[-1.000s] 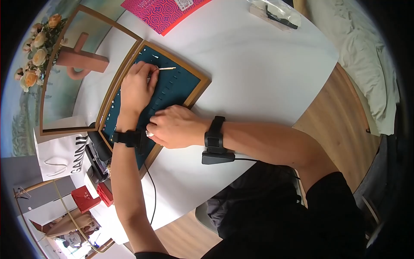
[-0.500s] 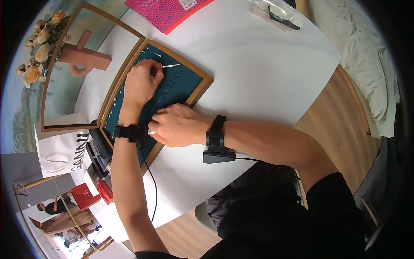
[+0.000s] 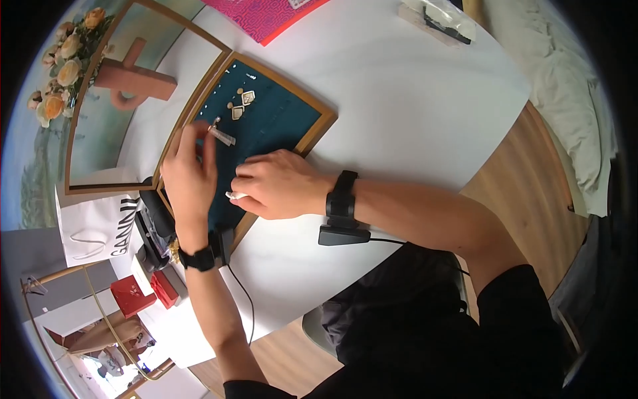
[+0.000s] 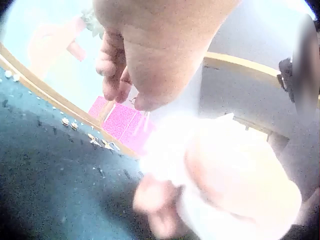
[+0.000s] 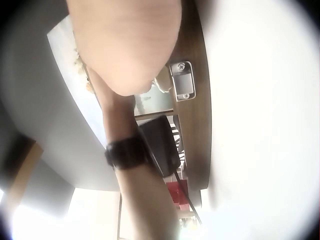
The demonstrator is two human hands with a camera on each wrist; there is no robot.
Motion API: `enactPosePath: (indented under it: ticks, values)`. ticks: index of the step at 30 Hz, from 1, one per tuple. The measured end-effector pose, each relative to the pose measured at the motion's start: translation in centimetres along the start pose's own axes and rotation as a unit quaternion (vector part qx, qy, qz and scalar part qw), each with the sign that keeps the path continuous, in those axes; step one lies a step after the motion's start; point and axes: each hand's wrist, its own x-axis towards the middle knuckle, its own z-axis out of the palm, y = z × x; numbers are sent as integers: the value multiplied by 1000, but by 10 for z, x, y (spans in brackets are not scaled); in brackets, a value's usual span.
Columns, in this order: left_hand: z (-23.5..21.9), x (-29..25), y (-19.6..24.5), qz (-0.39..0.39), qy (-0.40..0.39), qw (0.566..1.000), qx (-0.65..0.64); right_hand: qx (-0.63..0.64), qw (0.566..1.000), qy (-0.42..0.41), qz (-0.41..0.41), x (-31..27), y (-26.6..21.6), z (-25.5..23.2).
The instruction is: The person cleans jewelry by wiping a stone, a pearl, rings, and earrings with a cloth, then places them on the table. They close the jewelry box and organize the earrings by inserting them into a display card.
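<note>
My left hand [image 3: 189,166] pinches a long, pale drop earring [image 3: 224,137] between thumb and fingers, above the left part of a dark teal padded board [image 3: 279,110] in a wooden display case. In the left wrist view, thin strands of it hang below the fingertips. Two diamond-shaped earrings [image 3: 248,98] with round gold tops lie on the board beyond that hand, with small studs [image 3: 250,76] near the far edge. My right hand [image 3: 276,186] rests at the board's near edge, fingers curled around a small white thing [image 3: 236,195] whose kind cannot be made out.
The case's glass lid [image 3: 147,188] stands raised on the left, a terracotta vase [image 3: 136,76] and flowers [image 3: 68,46] behind it. A pink patterned packet [image 3: 259,16] and a clear bag [image 3: 442,20] lie at the back. Left are a white paper bag [image 3: 86,226] and red boxes [image 3: 133,296].
My left hand has moved left and toward my body with the drop earring, uncovering the diamond-shaped earrings. The right hand keeps its place on the near edge of the board.
</note>
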Motion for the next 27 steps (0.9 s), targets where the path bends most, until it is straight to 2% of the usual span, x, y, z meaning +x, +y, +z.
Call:
enactPosePath:
  ticks: [2,3,4,5,8,10,12,13,14,16,18,21,22,24,26,27]
  values:
    - [-4,-29,-9,-23,2,1000,9,12,1000,-4,-3,1,-1,0]
    - [-2,-43,-12,-95,18,986,-134,26,999,32,-13,2,-1,0]
    - [1,-56,-15,-164,37,947,-273,41,997,67,-24,3,-1,0]
    - [4,-68,-16,-184,29,921,-343,40,997,61,-19,4,-1,-2]
    - [9,-93,-13,-245,-9,848,-469,76,997,30,19,5,-4,-5]
    - [16,-102,-13,-249,-21,818,-518,93,995,25,12,6,0,-1]
    - [15,-102,-12,-238,-36,815,-528,106,992,46,49,8,-4,-3]
    - [14,-102,-13,-241,-27,798,-552,127,988,29,85,9,-7,-6]
    - [14,-103,-15,-238,-28,786,-570,132,988,21,79,10,-6,-5]
    - [10,-103,-16,-237,-37,770,-592,88,993,64,44,11,-1,-2]
    - [8,-104,-17,-254,-32,770,-584,112,992,38,47,12,-3,-5]
    - [7,-101,-20,-244,-27,748,-616,99,993,65,25,14,-3,-4]
    - [7,-101,-20,-250,-21,746,-617,103,993,56,24,13,-4,-3]
    - [8,-101,-23,-246,-28,722,-646,122,989,35,73,13,-6,-3]
    - [11,-102,-27,-248,-21,721,-647,119,991,7,65,14,-7,-8]
    - [11,-102,-27,-235,-12,721,-651,142,986,-12,86,16,-11,-11]
